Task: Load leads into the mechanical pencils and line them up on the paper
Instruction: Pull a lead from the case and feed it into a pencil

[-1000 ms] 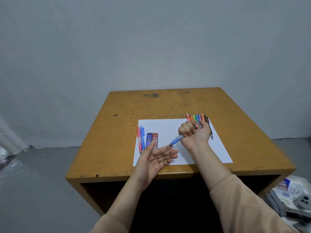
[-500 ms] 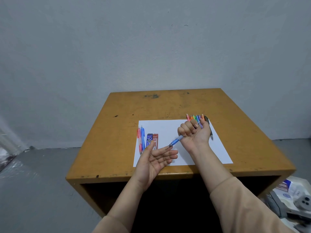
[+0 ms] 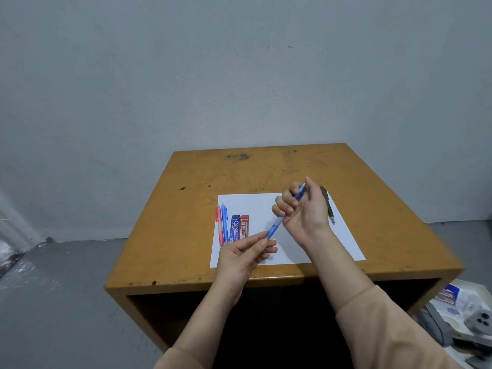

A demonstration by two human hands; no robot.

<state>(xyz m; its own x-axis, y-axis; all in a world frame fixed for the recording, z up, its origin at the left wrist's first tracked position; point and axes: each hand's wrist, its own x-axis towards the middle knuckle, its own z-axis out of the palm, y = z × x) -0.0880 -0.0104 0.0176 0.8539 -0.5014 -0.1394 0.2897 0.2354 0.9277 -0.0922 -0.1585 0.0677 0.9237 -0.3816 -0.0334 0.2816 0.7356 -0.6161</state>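
1. We see the right grip [image 3: 303, 209] raised above the paper [image 3: 255, 206], its fingers curled round the upper barrel of the blue mechanical pencil [image 3: 275, 226]; the thumb stands up beside the pencil's top end.
2. The pencil slants down and to the left out of that fist; its lower end meets the left grip [image 3: 242, 255], whose thumb and forefinger close on the tip in a pinch while the other fingers curl loosely beneath.
3. So we find the pencil held at both ends, in the air between the two grips, over the near half of the paper.
4. The paper lies flat on the ochre bench [image 3: 186, 222]; along its left edge a red pencil [image 3: 219, 227] and a second blue pencil [image 3: 225, 225] lie side by side, touching or nearly so.
5. Just right of them we see two lead cases, a dark blue lead case [image 3: 235, 229] and a red lead case [image 3: 244, 226], side by side.
6. A dark pencil [image 3: 328, 206] lies near the paper's far right corner, partly behind the right grip.
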